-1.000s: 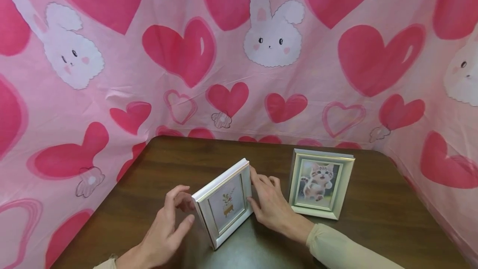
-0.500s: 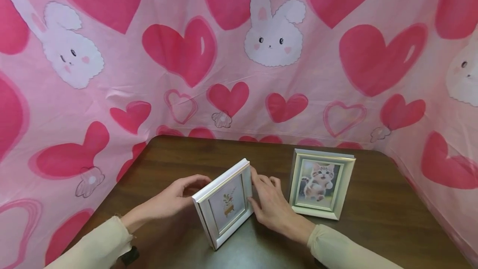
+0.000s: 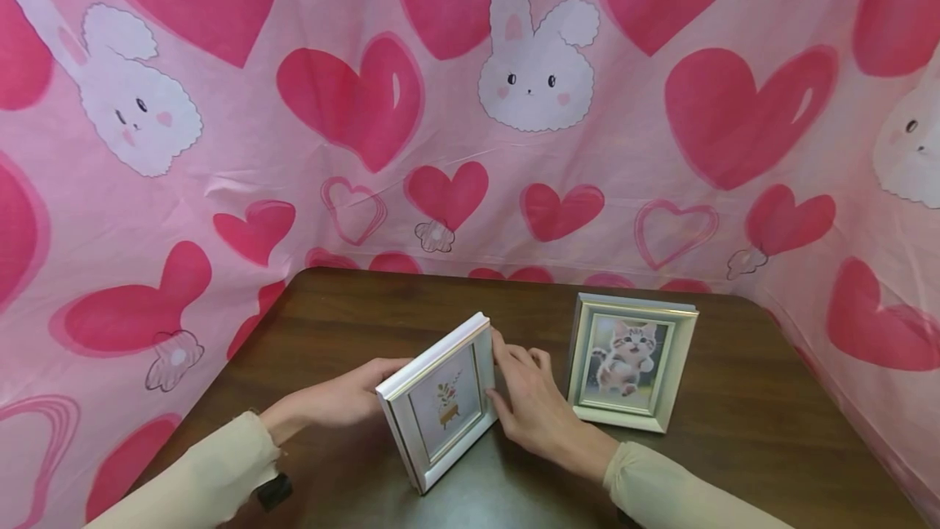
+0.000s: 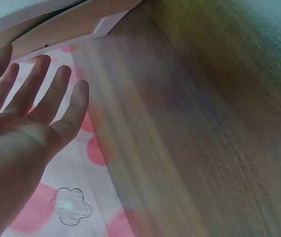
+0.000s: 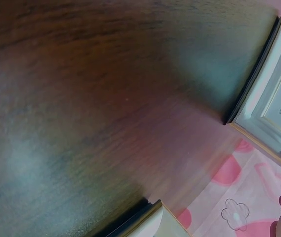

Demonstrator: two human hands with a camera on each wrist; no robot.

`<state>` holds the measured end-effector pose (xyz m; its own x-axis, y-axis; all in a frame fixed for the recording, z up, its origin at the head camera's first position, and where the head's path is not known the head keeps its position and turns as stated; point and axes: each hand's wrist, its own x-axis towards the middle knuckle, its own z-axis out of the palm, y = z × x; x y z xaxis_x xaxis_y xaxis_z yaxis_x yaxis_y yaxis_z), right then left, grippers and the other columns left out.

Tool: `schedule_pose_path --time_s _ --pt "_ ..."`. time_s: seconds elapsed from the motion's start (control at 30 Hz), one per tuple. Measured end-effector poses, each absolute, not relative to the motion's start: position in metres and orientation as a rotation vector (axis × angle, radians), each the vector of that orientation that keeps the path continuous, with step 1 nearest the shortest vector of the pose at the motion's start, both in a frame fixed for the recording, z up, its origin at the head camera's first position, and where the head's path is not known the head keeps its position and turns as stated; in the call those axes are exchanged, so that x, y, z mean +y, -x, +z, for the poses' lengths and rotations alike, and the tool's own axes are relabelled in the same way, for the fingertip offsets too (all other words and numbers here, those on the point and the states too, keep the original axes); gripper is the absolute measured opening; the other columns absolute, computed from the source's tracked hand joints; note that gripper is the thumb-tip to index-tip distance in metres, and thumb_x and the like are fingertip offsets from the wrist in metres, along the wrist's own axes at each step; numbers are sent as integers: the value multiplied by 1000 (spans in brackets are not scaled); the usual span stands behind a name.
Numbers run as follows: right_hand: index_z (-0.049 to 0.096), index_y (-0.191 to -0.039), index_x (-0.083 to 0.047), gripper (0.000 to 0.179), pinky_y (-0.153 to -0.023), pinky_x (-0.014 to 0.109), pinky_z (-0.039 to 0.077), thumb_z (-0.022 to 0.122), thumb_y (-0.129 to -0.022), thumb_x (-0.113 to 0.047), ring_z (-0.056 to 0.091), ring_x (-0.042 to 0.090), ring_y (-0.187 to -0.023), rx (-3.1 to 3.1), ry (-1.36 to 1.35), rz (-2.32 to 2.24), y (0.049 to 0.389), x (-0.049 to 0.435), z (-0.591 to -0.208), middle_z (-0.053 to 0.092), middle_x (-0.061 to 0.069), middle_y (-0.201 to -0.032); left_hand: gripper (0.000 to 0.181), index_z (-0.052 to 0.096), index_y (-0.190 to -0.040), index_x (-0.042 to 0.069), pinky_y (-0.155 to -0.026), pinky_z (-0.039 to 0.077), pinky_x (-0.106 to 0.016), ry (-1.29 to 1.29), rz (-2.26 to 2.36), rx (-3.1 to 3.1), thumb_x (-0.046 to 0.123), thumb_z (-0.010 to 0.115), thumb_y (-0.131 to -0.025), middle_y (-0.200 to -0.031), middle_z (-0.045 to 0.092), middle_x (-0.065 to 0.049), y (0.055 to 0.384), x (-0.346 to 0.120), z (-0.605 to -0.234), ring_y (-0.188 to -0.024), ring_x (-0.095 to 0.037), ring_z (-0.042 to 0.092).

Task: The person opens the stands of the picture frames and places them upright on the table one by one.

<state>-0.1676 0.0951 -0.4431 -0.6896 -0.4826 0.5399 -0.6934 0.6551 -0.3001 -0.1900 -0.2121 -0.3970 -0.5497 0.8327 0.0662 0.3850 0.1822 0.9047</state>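
A white picture frame (image 3: 441, 406) with a potted-plant picture stands tilted on the brown table, angled to the left. My right hand (image 3: 539, 406) holds its right edge, thumb on the front and fingers behind. In the right wrist view the frame's face (image 5: 266, 94) shows at the right, beside the thumb. My left hand (image 3: 341, 394) reaches behind the frame's left side, its fingertips hidden in the head view. The left wrist view shows the left hand's fingers (image 4: 74, 111) spread and loosely bent below the frame's tan back (image 4: 56, 29). Whether the thumb touches that back, I cannot tell.
A second, pale frame with a kitten picture (image 3: 624, 357) stands upright to the right of my right hand. Dark brown wood forms the table (image 3: 756, 431). Pink cloth (image 3: 617, 153) with hearts and rabbits hangs around its back and sides.
My left hand has moved from beside the plant frame's left edge to behind it. The right hand and both frames have stayed in place.
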Motion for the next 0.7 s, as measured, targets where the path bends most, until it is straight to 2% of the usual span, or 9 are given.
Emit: schedule_pose_path --time_s 0.3,0.53,0.7 --pt "29 -162 1 97 -102 55 34 87 -85 -8 56 25 -124 -2461 -921 700 167 95 -443 69 9 -132 49 51 -153 0 -112 42 -34 -1174 1314 1916 10 59 -106 -147 60 -14 190 -210 -402 -133 -23 57" --pt "29 -162 2 97 -101 56 35 87 -85 -8 56 25 -124 -2470 -909 686 166 95 -443 70 9 -132 50 48 -154 0 -112 41 -34 -1190 1267 1907 12 58 -107 -150 58 -14 191 -209 -404 -134 -21 56" --pt "29 -161 1 97 -103 56 35 88 -85 -9 56 25 -125 -2483 -903 695 166 95 -442 70 9 -132 45 53 -148 -3 -110 43 -33 -1199 1243 1951 12 60 -106 -144 63 -14 192 -210 -406 -127 -17 58"
